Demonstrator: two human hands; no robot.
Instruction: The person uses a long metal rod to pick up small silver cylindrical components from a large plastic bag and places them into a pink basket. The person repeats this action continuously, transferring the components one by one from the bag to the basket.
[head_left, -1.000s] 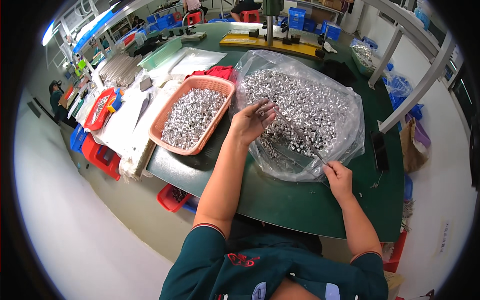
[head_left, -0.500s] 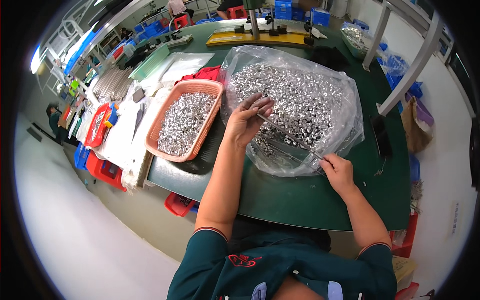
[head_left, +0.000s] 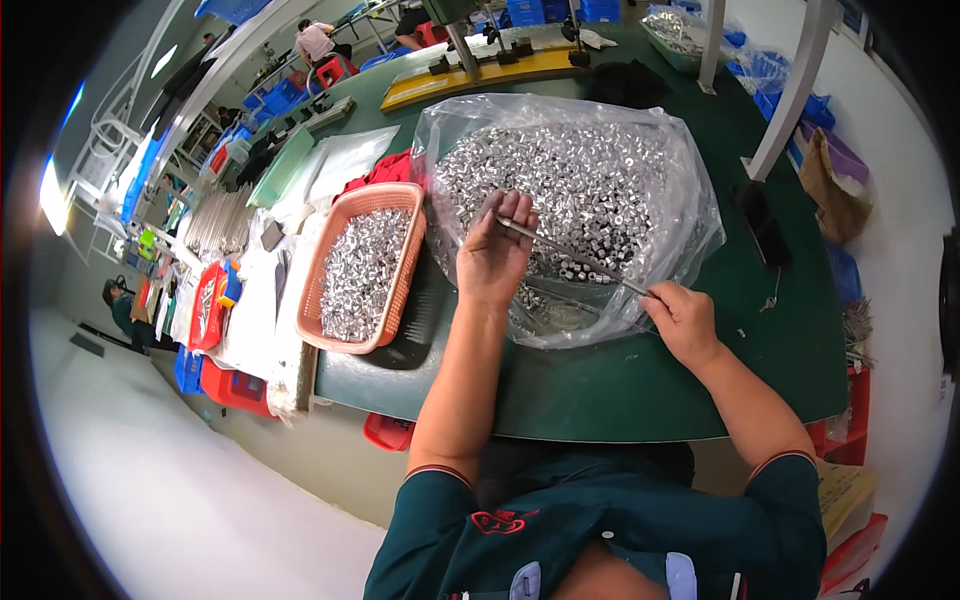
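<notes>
A thin grey metal rod point(head_left: 575, 256) slants between my two hands over a clear plastic bag. Its lower right end is pinched between the thumb and fingers of my right hand point(head_left: 686, 322). Palm up, my left hand point(head_left: 497, 258) has its dark-smudged fingers curled round the other end. Beneath the rod, the wide-open bag point(head_left: 692, 215) holds a heap of small silvery metal rings point(head_left: 570, 180). More thin rods seem to lie under the plastic at its near side. Left of the bag, a pink plastic basket point(head_left: 312, 290) contains similar small silvery pieces point(head_left: 365, 265).
A dark phone-like slab point(head_left: 762, 225) lies on the green table point(head_left: 600, 400) at right. Behind the bag are a yellow-based stand point(head_left: 490, 70) and black cloth point(head_left: 628, 82). Red cloth point(head_left: 385, 175) and a pale green tray point(head_left: 282, 170) are at left. People sit farther back.
The view has shifted and tilted a little. Both hands still grip the rod, and my left hand has turned so its palm shows more, fingers curled over the rod's end.
</notes>
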